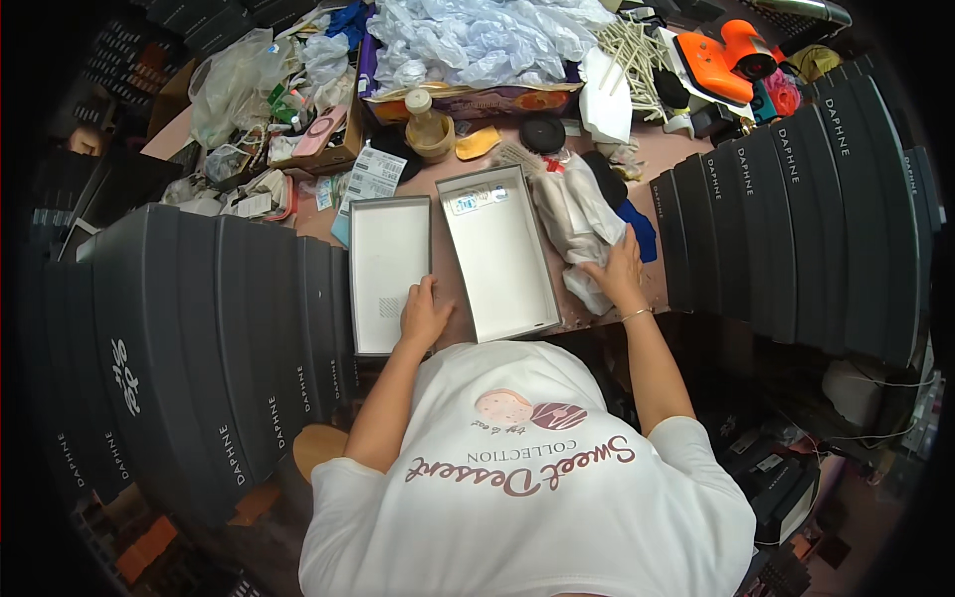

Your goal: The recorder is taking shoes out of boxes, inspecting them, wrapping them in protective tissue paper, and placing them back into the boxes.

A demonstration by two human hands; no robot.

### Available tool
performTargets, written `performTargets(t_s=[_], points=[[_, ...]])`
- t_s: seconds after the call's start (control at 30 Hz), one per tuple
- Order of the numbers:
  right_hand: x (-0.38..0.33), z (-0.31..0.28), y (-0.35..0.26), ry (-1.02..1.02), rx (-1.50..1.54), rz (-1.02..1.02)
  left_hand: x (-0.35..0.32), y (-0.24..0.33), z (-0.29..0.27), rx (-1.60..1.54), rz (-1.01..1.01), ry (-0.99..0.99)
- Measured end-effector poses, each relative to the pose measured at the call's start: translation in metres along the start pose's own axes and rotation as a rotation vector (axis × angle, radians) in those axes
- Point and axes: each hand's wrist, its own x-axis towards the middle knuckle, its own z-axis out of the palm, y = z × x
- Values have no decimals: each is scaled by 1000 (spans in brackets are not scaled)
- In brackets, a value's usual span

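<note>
An open grey shoe box (502,259) lies on the pink table in front of me, with a small label inside its far end. Its lid (388,269) lies upside down to the left. My left hand (424,313) rests flat on the lid's near right corner, holding nothing. My right hand (617,271) is laid on a bundle wrapped in white paper (577,219), just right of the box, fingers pressing on it.
Rows of dark grey shoe boxes stand at the left (199,338) and right (796,209). Farther back are crumpled white plastic (477,40), a bottle (426,119), a black round lid (542,132), an orange tool (721,55) and paper scraps (373,174).
</note>
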Motion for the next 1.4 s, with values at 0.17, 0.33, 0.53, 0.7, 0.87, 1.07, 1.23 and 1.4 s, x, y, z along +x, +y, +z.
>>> performTargets(t_s=[0.17,0.33,0.53,0.7,0.87,1.07,1.23,1.4], points=[[-33,-44,-65,-324,324,-560,-11,-36,27,-34,233,106],[-61,15,-76,-617,42,-810,-4,-15,8,-134,110,77],[-27,-79,-86,-736,1138,-233,-11,-10,-13,-481,24,301],[-21,-30,-52,-378,2402,532,13,10,-14,-881,-76,165],[-21,-20,-62,-469,2494,496,44,45,-35,-1476,-476,-46],[-11,-38,-75,-606,2757,336,47,64,-54,-1408,-182,234],[-9,-71,-88,-561,2706,436,2,131,-109,-64,562,331],[-8,-90,-108,-586,2435,483,-11,173,-96,-415,758,68]])
